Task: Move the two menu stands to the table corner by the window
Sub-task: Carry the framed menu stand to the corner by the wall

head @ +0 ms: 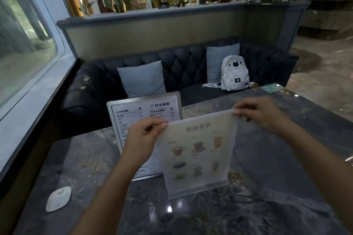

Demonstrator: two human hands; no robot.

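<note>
The drinks menu stand [196, 154] stands upright mid-table [277, 158], just in front of the framed coffee menu stand [145, 114], which sits nearer the window [24, 44]. The left hand [141, 139] and right hand [261, 114] each pinch a top corner. It looks like light, stiff, slick plastic that would likely wobble; holding lower by the edges seems steadier.

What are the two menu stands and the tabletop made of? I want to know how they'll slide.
Front stand: looks like frosted clear acrylic, with a see-through base lip. Rear stand: seemingly brushed metal, given its grey satin border. Tabletop: polished dark stone or a marble-look surface; veined, with glossy light spots. Both hands pinch the front stand's top corners.
</note>
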